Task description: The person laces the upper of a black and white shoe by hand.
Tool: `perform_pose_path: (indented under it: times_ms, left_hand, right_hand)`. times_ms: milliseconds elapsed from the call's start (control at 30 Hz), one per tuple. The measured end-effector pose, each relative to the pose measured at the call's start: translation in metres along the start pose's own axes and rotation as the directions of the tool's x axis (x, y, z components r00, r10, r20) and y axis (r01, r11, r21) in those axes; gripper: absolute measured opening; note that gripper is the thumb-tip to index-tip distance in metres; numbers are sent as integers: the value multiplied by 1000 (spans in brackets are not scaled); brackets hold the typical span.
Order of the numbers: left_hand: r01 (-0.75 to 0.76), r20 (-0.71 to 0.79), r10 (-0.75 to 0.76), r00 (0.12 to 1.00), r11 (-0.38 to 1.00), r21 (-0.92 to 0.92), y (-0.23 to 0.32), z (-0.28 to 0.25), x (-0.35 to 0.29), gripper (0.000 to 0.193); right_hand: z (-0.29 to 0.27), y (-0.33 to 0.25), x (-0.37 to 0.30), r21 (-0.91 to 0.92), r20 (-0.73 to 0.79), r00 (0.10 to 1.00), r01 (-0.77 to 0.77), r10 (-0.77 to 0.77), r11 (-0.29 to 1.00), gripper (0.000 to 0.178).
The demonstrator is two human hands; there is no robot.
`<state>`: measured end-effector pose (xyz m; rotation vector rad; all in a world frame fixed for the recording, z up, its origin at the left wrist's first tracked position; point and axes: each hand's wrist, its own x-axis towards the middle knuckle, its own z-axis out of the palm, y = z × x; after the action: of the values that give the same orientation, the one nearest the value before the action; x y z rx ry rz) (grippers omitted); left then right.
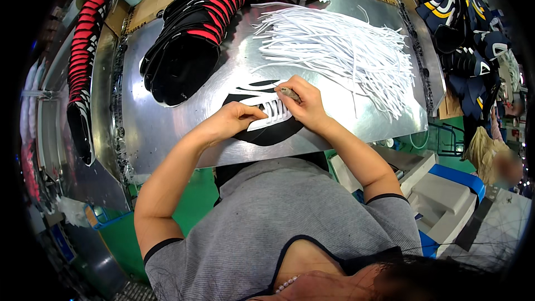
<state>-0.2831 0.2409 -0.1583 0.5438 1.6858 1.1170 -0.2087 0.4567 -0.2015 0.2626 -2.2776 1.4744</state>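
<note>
Both hands, shoe upper underneath

Gotta be a shoe workshop: metal bench with a shoe on it, big heap of laces, long stack of black-and-red uppers, plus a darker pile off right, green floor.

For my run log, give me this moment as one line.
left hand: at shoe upper | right hand: holding small brownish object | beyond: loose white laces

Black-and-white shoe upper, white laces
</note>
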Motion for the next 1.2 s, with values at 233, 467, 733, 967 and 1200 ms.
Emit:
perform_pose_path:
  times_ms: [233,467,733,967,1200]
  left_hand:
    - [-210,-60,331,942,717,665,-4,10,-3,18]
    - [-209,-345,826,446,471,857,-19,38,-71,37]
    - [-496,-548,-68,834,344,-797,-97,51,-79,38]
    - [-853,-892,277,358,486,-191,-15,-41,-153,54]
    - [382,-709,702,-63,674,633,-69,-222,-78,31]
  right_hand:
    - [7,-1,0,-36,-35,999,-15,13,999,11]
    - [1,-7,-1,141,-111,977,-165,181,976,15]
    - [53,-21,14,304,149,968,-241,203,922,16]
    - [30,19,108,-147,6,994,-111,113,983,15]
    - [9,121,224,-883,185,978,208,-96,420,14]
